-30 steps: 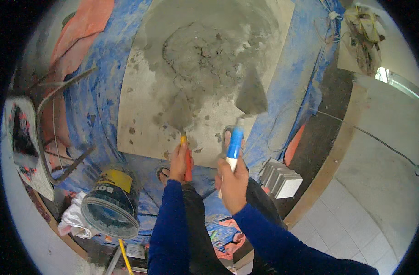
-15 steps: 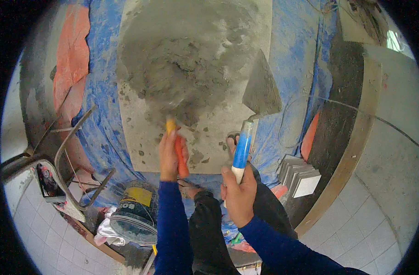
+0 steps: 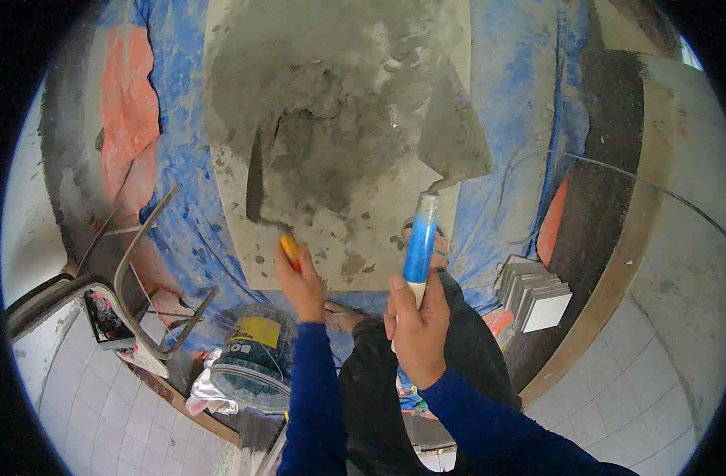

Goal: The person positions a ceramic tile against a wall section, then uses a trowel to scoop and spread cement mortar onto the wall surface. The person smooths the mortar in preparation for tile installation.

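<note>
My left hand [image 3: 302, 284] is closed round the orange and yellow handle of a trowel [image 3: 255, 181], whose narrow dark blade stands on edge at the left side of a mortar heap. Wet grey mortar [image 3: 323, 143] is heaped on a pale board [image 3: 363, 274]. My right hand [image 3: 418, 321] grips the blue and white handle of a larger pointed trowel [image 3: 456, 131]. That blade lies to the right of the heap, its face coated with mortar, so I cannot tell whether it touches the board.
Blue sheeting [image 3: 180, 159] spreads under the board. At lower left are a dark bucket [image 3: 252, 357] with a yellow label and a metal-framed chair [image 3: 125, 293]. Stacked tiles [image 3: 535, 293] stand at right, below a thin cable [image 3: 617, 186]. My feet are at the board's near edge.
The left trowel, blurred before, now shows its blade on edge left of the heap, its handle turned up-left. My right hand and its trowel have barely shifted.
</note>
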{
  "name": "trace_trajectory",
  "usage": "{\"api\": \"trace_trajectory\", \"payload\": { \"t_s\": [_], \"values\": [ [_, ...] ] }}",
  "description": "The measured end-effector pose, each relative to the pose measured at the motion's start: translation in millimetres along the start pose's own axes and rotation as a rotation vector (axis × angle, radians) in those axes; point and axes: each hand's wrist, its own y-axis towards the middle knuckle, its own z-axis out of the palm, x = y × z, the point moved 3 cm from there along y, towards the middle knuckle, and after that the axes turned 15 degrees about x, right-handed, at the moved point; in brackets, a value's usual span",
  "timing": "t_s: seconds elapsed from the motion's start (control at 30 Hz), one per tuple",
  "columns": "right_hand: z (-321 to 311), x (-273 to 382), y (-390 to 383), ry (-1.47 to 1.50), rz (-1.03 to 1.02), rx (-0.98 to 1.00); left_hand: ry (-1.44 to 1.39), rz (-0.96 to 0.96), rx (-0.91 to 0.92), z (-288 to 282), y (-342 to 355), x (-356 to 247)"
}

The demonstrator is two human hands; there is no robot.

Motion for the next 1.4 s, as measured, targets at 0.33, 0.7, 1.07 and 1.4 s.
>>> {"api": "trace_trajectory", "payload": {
  "t_s": [0.33,0.7,1.07,1.4],
  "values": [
    [-1,16,15,0.028,0.131,0.025,-0.9,-0.674,0.309,98,-91,41],
    [13,9,12,0.097,0.105,0.026,-1.117,-0.32,0.697,79,127,-52],
    [7,15,13,0.064,0.1,0.011,-0.193,-0.093,0.14,-23,-15,-69],
    [2,13,15,0.174,0.139,0.002,0.203,-0.019,0.064,7,-22,-30]
  ]
}}
